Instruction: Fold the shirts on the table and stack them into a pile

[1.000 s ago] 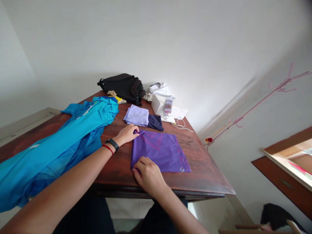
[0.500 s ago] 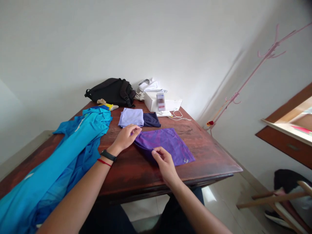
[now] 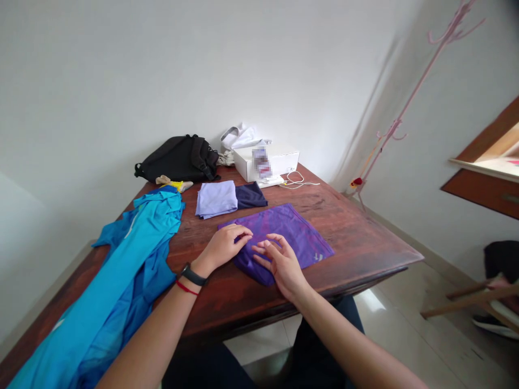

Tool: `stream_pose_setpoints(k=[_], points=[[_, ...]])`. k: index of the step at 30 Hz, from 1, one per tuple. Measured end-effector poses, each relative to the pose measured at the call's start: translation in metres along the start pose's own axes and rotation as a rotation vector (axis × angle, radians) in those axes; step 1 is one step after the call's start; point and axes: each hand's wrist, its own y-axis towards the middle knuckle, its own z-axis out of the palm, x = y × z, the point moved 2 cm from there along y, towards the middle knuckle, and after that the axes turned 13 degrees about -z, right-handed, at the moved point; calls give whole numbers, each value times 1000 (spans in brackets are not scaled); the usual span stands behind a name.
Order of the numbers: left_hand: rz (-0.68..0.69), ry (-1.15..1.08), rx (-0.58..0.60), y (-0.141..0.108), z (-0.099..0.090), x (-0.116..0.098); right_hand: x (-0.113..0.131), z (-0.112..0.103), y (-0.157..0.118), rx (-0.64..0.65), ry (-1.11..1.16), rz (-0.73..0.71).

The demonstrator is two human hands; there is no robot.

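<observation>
The left hand (image 3: 221, 249) lies in the middle of the worktop (image 3: 357, 259), and its fingers are lightly curved on the left part of a folded purple cloth (image 3: 279, 235). I cannot tell if these fingers really pinch the cloth or only rest on it. The right hand (image 3: 281, 265) is open, with the fingers spread and bent a little. It is just beside the left hand and over the lower part of the cloth, and it holds nothing. The purple cloth lies flat near the front edge of the worktop, between the two hands and a little to the right, and its lower part is bunched under the hands. A small white mark (image 3: 318, 257) shows near its right corner. Just above it are a folded lilac cloth (image 3: 216, 199) and a folded navy cloth (image 3: 250, 195), side by side and overlapping. A bright blue garment (image 3: 130, 270) lies along the left side of the worktop. At the far end stand a black backpack (image 3: 178, 159) and a white box (image 3: 275, 165), with a white cable (image 3: 298, 181) beside the box.
</observation>
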Motion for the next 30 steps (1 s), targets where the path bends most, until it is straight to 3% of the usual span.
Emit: stream_pose_setpoints(k=[4, 6, 12, 14, 18, 22, 27, 30], points=[[-32, -9, 18, 0, 2, 0, 0, 0, -1, 88, -167, -60], [-56, -9, 30, 0, 3, 2, 1, 3, -5, 219, -388, -173], [-105, -28, -2, 0, 1, 9, -1, 20, -34, 989, -1226, -547], [-108, -29, -9, 0, -1, 9, -5, 24, -39, 1113, -1366, -587], [-112, -32, -7, 0, -3, 8, -9, 28, -38, 1186, -1491, -627], [-116, -32, 2, -1, -3, 8, -7, 29, -36, 1249, -1450, -637], [-113, -62, 18, -1, -3, 7, -2, 26, -32, 1145, -1295, -605], [-157, -264, 42, -2, -6, 5, 6, 25, -25, 1044, -1167, -591]])
